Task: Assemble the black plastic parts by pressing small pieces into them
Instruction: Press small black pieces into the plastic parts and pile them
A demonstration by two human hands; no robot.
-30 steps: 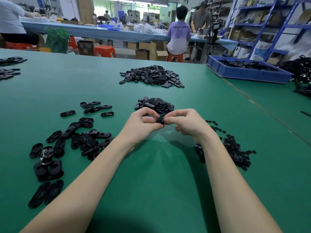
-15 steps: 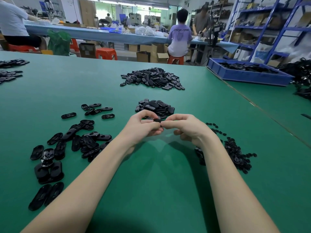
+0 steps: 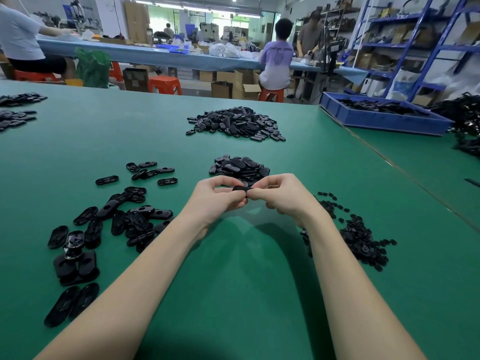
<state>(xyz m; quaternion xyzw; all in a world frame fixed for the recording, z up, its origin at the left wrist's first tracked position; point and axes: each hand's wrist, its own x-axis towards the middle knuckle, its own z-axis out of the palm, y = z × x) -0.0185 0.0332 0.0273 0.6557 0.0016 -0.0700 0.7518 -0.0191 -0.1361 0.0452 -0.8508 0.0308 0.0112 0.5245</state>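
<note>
Both hands meet above the green table (image 3: 233, 268) and pinch one black oval plastic part (image 3: 241, 189) between them. My left hand (image 3: 218, 197) grips its left end with thumb and fingers. My right hand (image 3: 279, 196) pinches its right end, fingers curled. Most of the part is hidden by the fingertips. Just behind the hands lies a small pile of black oval parts (image 3: 240, 167). A heap of small black pieces (image 3: 361, 240) lies to the right of my right forearm. Scattered black oval parts (image 3: 124, 216) lie to the left.
A larger heap of black parts (image 3: 236, 123) sits farther back at the centre. A blue tray (image 3: 384, 118) with black parts stands at the back right. More parts lie at the far left edge (image 3: 15, 110). People work at a blue bench behind.
The hands stay together on the same part, with small shifts of the fingers. The view has tilted slightly.
</note>
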